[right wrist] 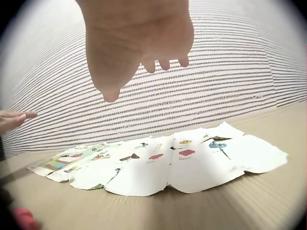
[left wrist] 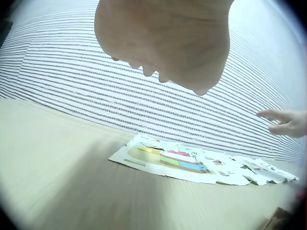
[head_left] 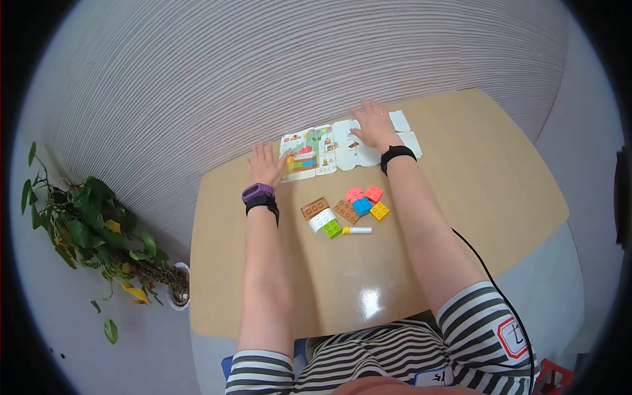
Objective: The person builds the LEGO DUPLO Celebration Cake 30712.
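Note:
A creased, worn instruction sheet (head_left: 345, 143) with printed brick pictures lies unfolded across the far part of the table. Above its left end, my left hand (head_left: 264, 166) is held with fingers spread and nothing in it. My right hand (head_left: 374, 126) hovers over the sheet's right part, fingers extended, also holding nothing. Both wrist views show a gap between the palms and the paper. Nearer me are two brown bricks (head_left: 346, 211), a white arched brick (head_left: 323, 220), a green brick (head_left: 332, 228), a blue brick (head_left: 362, 206), a yellow brick (head_left: 379, 210) and two pink pieces (head_left: 374, 193).
Beside the bricks lies a white stick-shaped piece with a yellow end (head_left: 359, 230). A ribbed wall (head_left: 316, 59) rises behind the wooden table (head_left: 487, 197). To the left stands a potted plant (head_left: 99, 224). A black cable (head_left: 475, 253) runs along my right arm.

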A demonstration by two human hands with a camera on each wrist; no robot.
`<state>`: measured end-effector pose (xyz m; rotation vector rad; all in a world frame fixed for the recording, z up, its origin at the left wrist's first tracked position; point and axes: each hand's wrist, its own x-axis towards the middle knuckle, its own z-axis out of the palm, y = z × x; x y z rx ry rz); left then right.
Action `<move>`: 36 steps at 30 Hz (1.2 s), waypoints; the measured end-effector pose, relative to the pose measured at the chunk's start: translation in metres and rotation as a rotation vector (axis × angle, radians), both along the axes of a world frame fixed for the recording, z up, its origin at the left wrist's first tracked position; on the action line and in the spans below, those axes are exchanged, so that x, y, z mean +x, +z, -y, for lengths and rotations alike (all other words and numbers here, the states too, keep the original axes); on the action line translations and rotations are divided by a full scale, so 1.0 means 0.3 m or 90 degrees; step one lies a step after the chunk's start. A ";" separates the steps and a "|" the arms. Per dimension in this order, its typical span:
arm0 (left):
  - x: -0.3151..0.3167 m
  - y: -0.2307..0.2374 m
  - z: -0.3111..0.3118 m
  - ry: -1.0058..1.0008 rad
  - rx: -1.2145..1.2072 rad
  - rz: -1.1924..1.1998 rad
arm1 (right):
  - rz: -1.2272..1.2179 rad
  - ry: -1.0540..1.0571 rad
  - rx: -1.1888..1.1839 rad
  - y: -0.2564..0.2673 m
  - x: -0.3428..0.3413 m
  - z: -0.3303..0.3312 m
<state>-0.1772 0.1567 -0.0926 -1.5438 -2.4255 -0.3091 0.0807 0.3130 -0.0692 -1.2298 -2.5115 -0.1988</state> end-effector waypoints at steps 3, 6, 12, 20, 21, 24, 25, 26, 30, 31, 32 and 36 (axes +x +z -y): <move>0.010 -0.004 -0.002 0.004 -0.002 0.009 | -0.026 0.008 0.020 -0.021 -0.010 -0.011; 0.020 -0.012 -0.003 -0.002 0.021 0.010 | -0.053 0.017 0.048 -0.031 -0.010 -0.016; 0.014 -0.012 -0.019 -0.007 0.037 0.011 | -0.077 0.013 0.066 -0.029 0.000 -0.035; 0.007 -0.009 -0.020 0.010 0.016 0.002 | -0.094 0.024 0.074 -0.036 0.003 -0.039; 0.007 -0.009 -0.020 0.011 0.014 0.003 | -0.095 0.025 0.076 -0.036 0.004 -0.040; 0.007 -0.013 -0.015 0.013 0.016 0.005 | -0.100 0.027 0.079 -0.037 0.006 -0.034; 0.008 -0.013 -0.013 0.014 0.018 0.006 | -0.101 0.028 0.080 -0.036 0.007 -0.032; 0.009 -0.013 -0.011 0.014 0.018 0.010 | -0.101 0.029 0.083 -0.034 0.008 -0.030; 0.008 -0.018 -0.008 0.006 0.033 0.018 | -0.106 0.036 0.091 -0.033 0.010 -0.023; 0.008 -0.020 -0.008 0.001 0.040 0.018 | -0.102 0.037 0.097 -0.037 0.009 -0.024; 0.008 -0.022 -0.007 0.002 0.040 0.021 | -0.098 0.038 0.103 -0.041 0.008 -0.026; 0.011 -0.025 -0.004 0.015 0.024 0.028 | -0.105 0.050 0.114 -0.056 0.010 -0.029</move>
